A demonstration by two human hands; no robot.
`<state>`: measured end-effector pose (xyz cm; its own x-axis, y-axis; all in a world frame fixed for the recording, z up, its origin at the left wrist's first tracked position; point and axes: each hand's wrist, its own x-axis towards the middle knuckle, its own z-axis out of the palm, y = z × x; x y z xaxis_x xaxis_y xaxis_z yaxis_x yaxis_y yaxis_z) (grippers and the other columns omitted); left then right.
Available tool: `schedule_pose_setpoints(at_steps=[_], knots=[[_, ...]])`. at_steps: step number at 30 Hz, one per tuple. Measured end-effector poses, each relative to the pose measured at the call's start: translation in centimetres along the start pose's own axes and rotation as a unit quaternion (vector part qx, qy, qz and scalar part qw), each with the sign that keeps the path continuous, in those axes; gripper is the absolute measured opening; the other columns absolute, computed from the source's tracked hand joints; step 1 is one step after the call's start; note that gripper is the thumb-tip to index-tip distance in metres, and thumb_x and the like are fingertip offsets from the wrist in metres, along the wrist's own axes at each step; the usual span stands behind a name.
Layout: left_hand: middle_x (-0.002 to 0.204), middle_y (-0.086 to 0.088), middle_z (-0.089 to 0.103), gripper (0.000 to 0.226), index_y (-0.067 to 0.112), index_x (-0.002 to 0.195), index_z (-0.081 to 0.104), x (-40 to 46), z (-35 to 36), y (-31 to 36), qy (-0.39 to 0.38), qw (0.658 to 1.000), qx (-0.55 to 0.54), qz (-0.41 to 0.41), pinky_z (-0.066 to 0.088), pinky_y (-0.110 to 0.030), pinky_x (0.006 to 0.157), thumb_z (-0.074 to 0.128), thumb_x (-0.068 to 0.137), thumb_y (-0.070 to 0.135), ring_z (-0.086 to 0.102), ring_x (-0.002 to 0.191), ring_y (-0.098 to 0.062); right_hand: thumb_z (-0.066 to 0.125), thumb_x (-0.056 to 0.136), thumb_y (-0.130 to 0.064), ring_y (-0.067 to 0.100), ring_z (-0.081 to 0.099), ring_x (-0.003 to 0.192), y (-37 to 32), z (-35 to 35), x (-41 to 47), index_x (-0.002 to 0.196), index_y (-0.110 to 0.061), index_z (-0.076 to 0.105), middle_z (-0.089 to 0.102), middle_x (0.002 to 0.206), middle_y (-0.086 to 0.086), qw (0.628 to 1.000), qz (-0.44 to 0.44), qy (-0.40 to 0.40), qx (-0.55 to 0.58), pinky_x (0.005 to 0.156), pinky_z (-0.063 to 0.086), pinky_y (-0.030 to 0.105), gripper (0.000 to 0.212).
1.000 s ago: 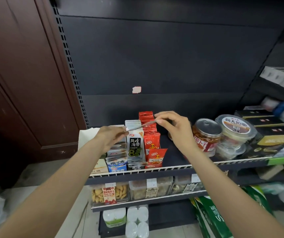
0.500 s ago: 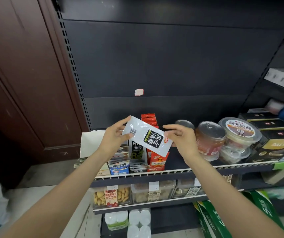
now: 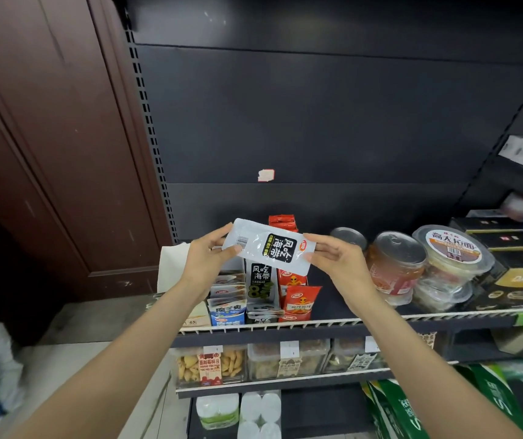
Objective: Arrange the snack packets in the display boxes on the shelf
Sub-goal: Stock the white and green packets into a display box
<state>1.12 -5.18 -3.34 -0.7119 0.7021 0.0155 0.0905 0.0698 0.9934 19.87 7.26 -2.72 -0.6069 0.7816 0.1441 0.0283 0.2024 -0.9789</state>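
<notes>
Jars at 3 o'clock, red packets below. We pinch the white-black seaweed packet, tilted, left hand and right hand on its ends, above the display box.

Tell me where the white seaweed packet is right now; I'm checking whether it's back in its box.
Not yet: the white seaweed packet is held in the air between the left hand and right hand, tilted, just above the black display box at mid-shelf.

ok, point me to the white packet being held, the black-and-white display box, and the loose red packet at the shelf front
white packet (image 3: 269, 250): head view, black label at its middle
black-and-white display box (image 3: 261, 282): head view, front face
red packet (image 3: 301, 304): head view, front face
</notes>
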Motion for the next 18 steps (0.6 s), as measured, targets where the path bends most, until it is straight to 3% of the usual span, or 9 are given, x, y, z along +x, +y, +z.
schedule_pose_setpoints(at_steps=[4, 7, 11, 15, 18], knots=[[0.102, -0.002, 0.058, 0.044, 0.014, 0.127, 0.058, 0.1, -0.6, -0.9, -0.012, 0.998, 0.024, -0.063, 0.038, -0.026, 0.092, 0.068, 0.085, 0.013, 0.054, 0.106, -0.02, 0.047, 0.094, -0.001, 0.008, 0.065, 0.101, -0.6, 0.3, 0.1, 0.111, -0.012, 0.066, 0.07, 0.106, 0.0, 0.998, -0.004, -0.024, 0.055, 0.081, 0.054, 0.021, 0.027], [0.115, -0.008, 0.06, 0.045, 0.01, 0.127, 0.058, 0.2, -0.9, -1.6, -0.04, 0.994, 0.041, -0.097, 0.042, -0.027, 0.097, 0.069, 0.084, 0.016, 0.058, 0.105, -0.021, 0.061, 0.086, -0.003, 0.009, 0.066, 0.097, -0.9, 0.6, 0.5, 0.103, -0.016, 0.07, 0.07, 0.103, -0.002, 0.993, -0.069, -0.023, -0.098, 0.085, 0.054, 0.026, 0.023], [0.128, -0.008, 0.059, 0.042, 0.011, 0.129, 0.056, 0.0, -1.1, -1.7, -0.06, 0.987, 0.136, -0.066, 0.042, -0.031, 0.103, 0.063, 0.089, 0.022, 0.058, 0.11, -0.02, 0.07, 0.081, -0.013, 0.004, 0.06, 0.091, -1.2, 1.1, 1.2, 0.088, -0.019, 0.075, 0.063, 0.099, -0.01, 0.955, -0.165, 0.035, -0.244, 0.08, 0.049, 0.017, 0.011], [0.142, -0.002, 0.048, 0.052, 0.019, 0.138, 0.047, -0.4, -2.2, -2.2, -0.101, 0.929, 0.356, 0.023, 0.035, -0.03, 0.105, 0.058, 0.091, 0.037, 0.046, 0.128, -0.02, 0.072, 0.08, -0.018, 0.009, 0.064, 0.077, -0.8, 1.2, 2.0, 0.092, -0.017, 0.075, 0.07, 0.09, -0.004, 0.916, -0.215, 0.046, -0.337, 0.069, 0.053, 0.024, 0.013], [0.148, 0.001, 0.039, 0.065, 0.026, 0.142, 0.04, -0.4, -3.3, -3.1, -0.169, 0.865, 0.47, 0.056, 0.03, -0.03, 0.109, 0.06, 0.086, 0.05, 0.036, 0.134, -0.018, 0.072, 0.081, -0.02, 0.01, 0.064, 0.074, -0.4, 1.4, 2.2, 0.093, -0.017, 0.075, 0.07, 0.088, -0.002, 0.911, -0.205, 0.047, -0.354, 0.067, 0.053, 0.027, 0.014]])
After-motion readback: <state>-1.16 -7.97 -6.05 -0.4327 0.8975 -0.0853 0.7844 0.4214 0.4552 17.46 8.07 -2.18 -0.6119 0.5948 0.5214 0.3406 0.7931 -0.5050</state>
